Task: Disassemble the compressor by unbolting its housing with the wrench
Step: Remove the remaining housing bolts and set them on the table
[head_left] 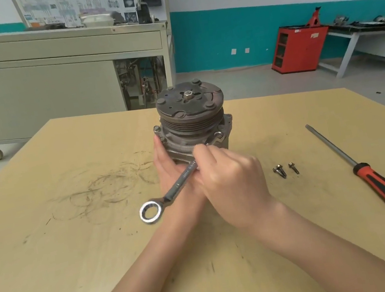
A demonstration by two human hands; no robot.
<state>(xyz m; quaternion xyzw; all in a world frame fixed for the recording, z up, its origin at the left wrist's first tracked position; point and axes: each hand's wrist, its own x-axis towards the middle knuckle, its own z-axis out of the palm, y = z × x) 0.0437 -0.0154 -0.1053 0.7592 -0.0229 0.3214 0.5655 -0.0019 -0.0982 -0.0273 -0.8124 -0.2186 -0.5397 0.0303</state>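
Right hand [233,185] pinches the chrome combination wrench [177,187] mid-shank; its open end, just beyond the fingers, meets a flange bolt [219,136] of the grey metal compressor [192,118]. Left hand [168,172] braces the housing beneath the wrench, finger curl hidden. Risk: a shallow seat could slip and round the bolt.

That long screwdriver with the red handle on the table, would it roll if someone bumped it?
Probably a little: the screwdriver has a round shaft and rounded handle and lies free on the flat table. It likely stays stiff, being a straight metal rod. Lifted, it would probably tip toward the much thicker handle.
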